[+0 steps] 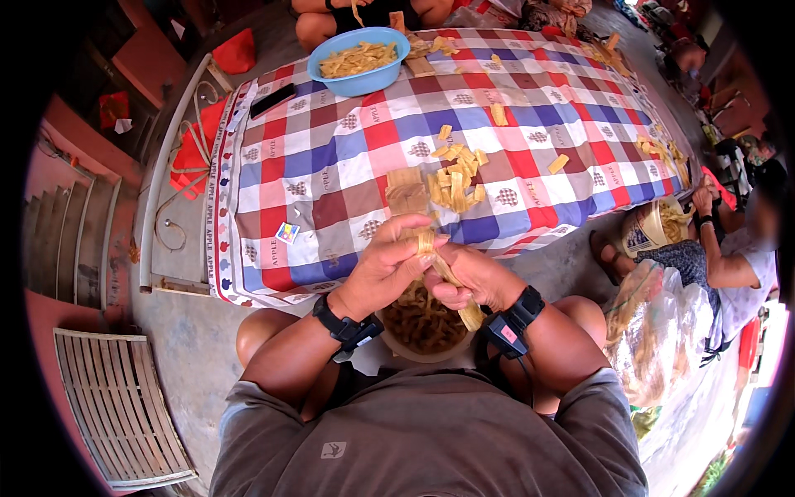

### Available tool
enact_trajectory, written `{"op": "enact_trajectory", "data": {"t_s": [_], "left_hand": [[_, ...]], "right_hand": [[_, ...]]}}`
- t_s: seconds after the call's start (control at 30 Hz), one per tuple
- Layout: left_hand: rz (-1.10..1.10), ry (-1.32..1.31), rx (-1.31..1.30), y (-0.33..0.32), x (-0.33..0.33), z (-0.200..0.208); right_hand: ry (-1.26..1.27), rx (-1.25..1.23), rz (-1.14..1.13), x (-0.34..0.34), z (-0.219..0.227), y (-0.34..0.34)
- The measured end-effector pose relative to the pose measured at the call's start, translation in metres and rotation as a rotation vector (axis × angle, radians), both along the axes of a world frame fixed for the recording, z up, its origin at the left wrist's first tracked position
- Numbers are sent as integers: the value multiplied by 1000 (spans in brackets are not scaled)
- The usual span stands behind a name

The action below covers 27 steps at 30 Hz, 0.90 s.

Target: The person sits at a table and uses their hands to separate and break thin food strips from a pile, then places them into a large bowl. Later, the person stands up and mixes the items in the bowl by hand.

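- Pinching the upper end of a yellow strip [472,317], the left hand [383,258] shows me thumb and fingers closed in on it.
- Lower down, the right hand [484,277] curls its fingers round the same strip, whose end pokes out below.
- Beneath both hands I make out a bowl [426,358] of brownish pieces.
- Beyond, on my feed, a wooden block [406,197] lies beside loose yellow pieces [457,178] on the checked tablecloth [327,157].
- Farther off stands a blue basin [364,85] of yellow strips.
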<state>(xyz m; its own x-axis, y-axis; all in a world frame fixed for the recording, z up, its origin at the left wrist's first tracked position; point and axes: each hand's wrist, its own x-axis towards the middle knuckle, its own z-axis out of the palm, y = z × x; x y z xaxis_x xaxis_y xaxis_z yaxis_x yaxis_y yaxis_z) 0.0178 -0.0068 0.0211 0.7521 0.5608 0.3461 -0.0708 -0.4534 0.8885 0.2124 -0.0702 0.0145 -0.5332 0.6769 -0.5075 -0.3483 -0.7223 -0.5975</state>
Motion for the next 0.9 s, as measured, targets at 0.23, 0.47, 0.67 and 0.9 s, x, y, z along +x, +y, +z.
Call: {"op": "enact_trajectory", "data": {"t_s": [0.23,0.47,0.67,0.9], "left_hand": [[53,91,45,-5,-4,10],[269,229,489,-1,-9,13],[369,381,664,-3,-13,19],[140,15,-443,-4,-8,-8]], "right_hand": [[-32,122,-76,-15,1,-1],[-801,807,-541,-20,-28,0],[-860,841,-714,-19,-10,-1],[-941,899,-579,-28,-11,-2]]}}
